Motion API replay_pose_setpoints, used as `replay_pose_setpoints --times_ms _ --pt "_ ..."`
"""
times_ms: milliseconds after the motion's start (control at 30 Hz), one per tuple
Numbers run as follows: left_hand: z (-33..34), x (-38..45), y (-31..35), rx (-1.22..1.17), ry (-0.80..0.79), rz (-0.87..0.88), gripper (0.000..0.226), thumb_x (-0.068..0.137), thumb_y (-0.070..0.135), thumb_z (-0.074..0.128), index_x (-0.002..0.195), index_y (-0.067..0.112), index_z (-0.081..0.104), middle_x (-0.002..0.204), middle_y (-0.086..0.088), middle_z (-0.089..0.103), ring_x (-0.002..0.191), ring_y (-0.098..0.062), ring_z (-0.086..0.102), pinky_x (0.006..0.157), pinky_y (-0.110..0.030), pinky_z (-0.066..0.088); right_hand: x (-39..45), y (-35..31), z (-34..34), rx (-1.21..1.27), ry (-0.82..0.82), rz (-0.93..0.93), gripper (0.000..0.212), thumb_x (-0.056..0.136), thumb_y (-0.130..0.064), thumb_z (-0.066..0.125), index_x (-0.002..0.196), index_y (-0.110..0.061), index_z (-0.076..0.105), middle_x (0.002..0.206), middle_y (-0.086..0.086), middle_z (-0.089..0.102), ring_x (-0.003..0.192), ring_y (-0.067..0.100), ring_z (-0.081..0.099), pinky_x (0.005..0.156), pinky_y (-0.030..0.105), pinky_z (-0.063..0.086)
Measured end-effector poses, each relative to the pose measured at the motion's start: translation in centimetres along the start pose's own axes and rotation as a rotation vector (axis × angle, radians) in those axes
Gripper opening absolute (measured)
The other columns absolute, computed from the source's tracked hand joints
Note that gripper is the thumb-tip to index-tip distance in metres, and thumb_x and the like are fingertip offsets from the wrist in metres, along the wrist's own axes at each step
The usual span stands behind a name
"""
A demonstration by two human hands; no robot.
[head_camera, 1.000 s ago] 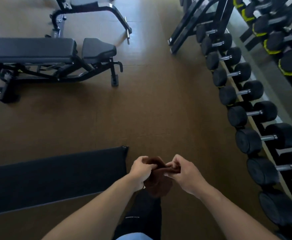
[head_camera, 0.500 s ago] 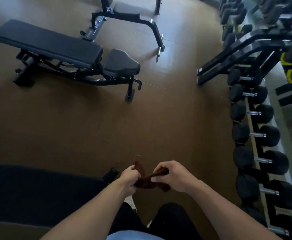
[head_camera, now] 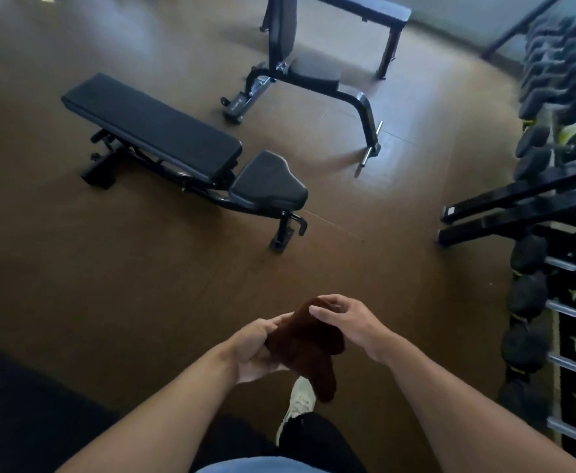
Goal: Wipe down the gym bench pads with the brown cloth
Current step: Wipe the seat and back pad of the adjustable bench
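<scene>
The brown cloth [head_camera: 302, 346] is bunched between both hands in front of my waist, one end hanging down. My left hand [head_camera: 252, 353] cups it from below and the left. My right hand [head_camera: 346, 320] lies on its top right edge with fingers curled over it. Ahead on the floor stands a black flat bench with a long back pad [head_camera: 150, 126] and a smaller seat pad [head_camera: 268, 184]. A second bench with an upright pad [head_camera: 286, 29] and seat [head_camera: 315, 71] stands farther back.
A rack of black dumbbells [head_camera: 546, 302] runs along the right side, with black rack feet [head_camera: 505, 206] jutting onto the brown floor [head_camera: 109, 285]. A dark mat [head_camera: 17, 404] lies at the lower left. My white shoe [head_camera: 300, 401] shows below the cloth.
The view has swung and moved toward the flat bench, which now sits nearer the centre. The cloth went from a twisted strip between both fists to a broader bundle, my right hand now on top.
</scene>
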State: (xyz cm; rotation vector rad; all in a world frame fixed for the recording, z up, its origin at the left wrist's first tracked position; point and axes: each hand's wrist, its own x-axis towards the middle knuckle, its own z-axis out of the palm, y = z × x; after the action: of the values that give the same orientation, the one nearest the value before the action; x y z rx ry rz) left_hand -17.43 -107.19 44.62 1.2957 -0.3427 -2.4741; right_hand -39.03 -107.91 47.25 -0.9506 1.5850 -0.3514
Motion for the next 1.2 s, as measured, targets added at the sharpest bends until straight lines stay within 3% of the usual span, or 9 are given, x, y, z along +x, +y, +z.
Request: replay_pose_setpoints --times_ms 133,367,567,667,733,867,1000,1100,1200 --pt "1.0 2.5 4.1 -0.121 0.011 0.023 0.047 0.097 0.006 0.037 0.135 0.016 0.063 0.12 -0.021 0.071 0.097 -0.029 0.071 0.081 -0.04 0.058 5.2 -2.7 -2.3 -0.058 -0.094 0.036 0.04 0.084 -0.056 0.079 0.116 -0.033 0.073 0.106 -0.011 0.078 0.095 0.003 0.073 0.072 0.016 0.053" --pt "-3.9 6.7 12.3 -0.141 0.137 0.086 0.04 0.104 0.017 0.036 0.119 0.005 0.071 0.113 -0.023 0.073 0.103 -0.031 0.072 0.09 -0.046 0.057 16.1 -9.6 -0.4 -0.126 -0.081 0.031 0.032 0.093 -0.054 0.072 0.118 -0.034 0.069 0.105 -0.014 0.076 0.096 0.006 0.072 0.087 0.026 0.056" --pt "-14.6 11.5 20.4 -0.073 0.438 -0.006 0.057 0.105 0.007 0.039 0.157 0.025 0.03 0.124 -0.016 0.059 0.11 -0.036 0.064 0.089 -0.053 0.059 25.0 -16.5 4.9 -0.117 -0.007 0.022 0.016 0.096 -0.041 0.072 0.107 -0.034 0.064 0.103 -0.012 0.072 0.098 0.006 0.068 0.093 0.033 0.058" --pt "-18.7 13.0 24.2 0.028 0.551 -0.046 0.033 0.104 0.022 0.044 0.128 0.017 0.066 0.122 -0.015 0.065 0.104 -0.032 0.066 0.084 -0.047 0.059 28.5 -19.5 6.8 -0.076 -0.034 0.017 0.017 0.093 -0.043 0.075 0.102 -0.031 0.066 0.098 -0.007 0.075 0.091 0.007 0.072 0.09 0.038 0.062" --pt "-20.6 13.8 26.5 0.075 0.615 -0.097 0.034 0.103 0.04 0.044 0.108 0.017 0.069 0.112 -0.016 0.07 0.101 -0.033 0.068 0.082 -0.046 0.057 30.4 -21.4 7.2 -0.014 -0.035 0.014 0.02 0.091 -0.048 0.076 0.098 -0.032 0.067 0.095 -0.005 0.076 0.088 0.009 0.074 0.088 0.041 0.063" --pt "-22.4 15.8 31.1 0.393 0.617 -0.099 0.04 0.096 0.047 0.042 0.098 0.018 0.069 0.096 -0.005 0.078 0.092 -0.024 0.071 0.075 -0.034 0.048 34.4 -23.9 6.1 0.155 0.074 0.036 0.026 0.085 -0.055 0.076 0.094 -0.032 0.069 0.091 -0.003 0.076 0.087 0.016 0.075 0.087 0.05 0.062" --pt "-22.7 20.4 35.3 0.774 0.48 -0.053 0.019 0.084 0.039 0.062 0.083 0.022 0.069 0.079 -0.001 0.075 0.071 -0.011 0.067 0.064 -0.03 0.046 39.9 -26.4 3.2 0.273 0.077 0.028 0.017 0.094 -0.034 0.077 0.101 -0.019 0.07 0.093 -0.001 0.077 0.084 0.007 0.074 0.074 0.025 0.06" --pt "-23.4 25.0 38.8 1.146 0.508 -0.057 0.032 0.068 0.066 0.052 0.074 0.039 0.068 0.09 0.005 0.067 0.098 -0.017 0.066 0.083 -0.036 0.051 45.3 -27.2 -0.1 0.155 0.073 0.03 0.021 0.093 -0.041 0.076 0.101 -0.022 0.07 0.093 -0.004 0.077 0.083 0.006 0.074 0.077 0.03 0.063" --pt "-23.3 29.4 42.8 1.388 0.515 -0.087 0.037 0.08 0.065 0.059 0.101 0.038 0.074 0.126 0.021 0.05 0.124 -0.011 0.048 0.104 -0.034 0.042 51.1 -26.3 -3.7 -0.005 0.127 0.078 0.022 0.091 -0.048 0.077 0.097 -0.027 0.071 0.088 -0.006 0.077 0.08 0.008 0.074 0.08 0.04 0.064"
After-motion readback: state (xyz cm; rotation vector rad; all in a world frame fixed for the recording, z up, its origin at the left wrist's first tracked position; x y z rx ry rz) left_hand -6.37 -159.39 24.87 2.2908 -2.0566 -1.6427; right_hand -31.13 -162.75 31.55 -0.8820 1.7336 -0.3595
